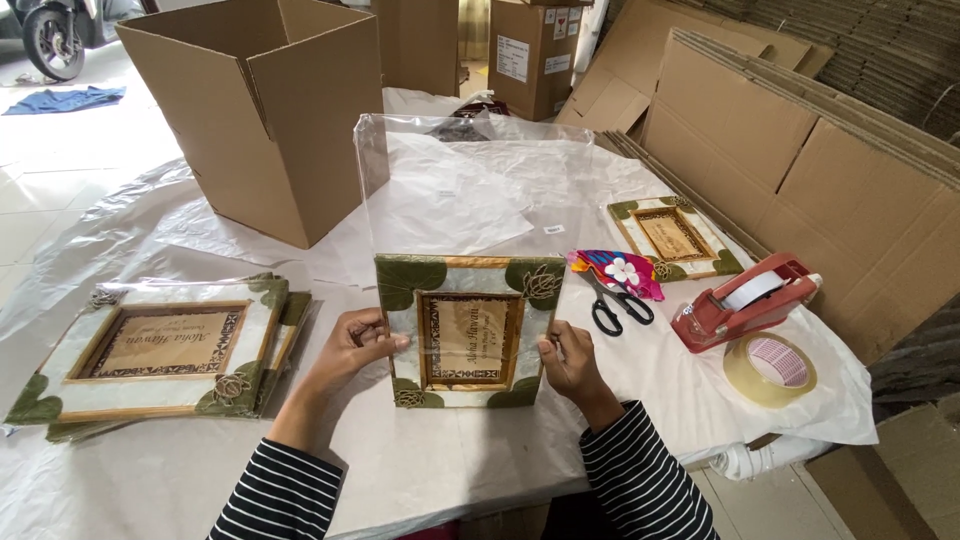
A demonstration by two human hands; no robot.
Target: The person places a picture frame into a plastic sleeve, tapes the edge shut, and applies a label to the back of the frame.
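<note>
Left hand, right hand raised, fingers curled, gripping inward.

The frame had a pale, pearly face, green leaf corners and a tan centre with a dark patterned border. The frames stacked at the left and the single frame farther back wore the same colours. Both sleeves were black with thin white stripes. The scissors had black handles beside a pink and blue cloth, perhaps flowered. The tape dispenser was red, the tape roll yellowish clear, and the box plain brown.
</note>
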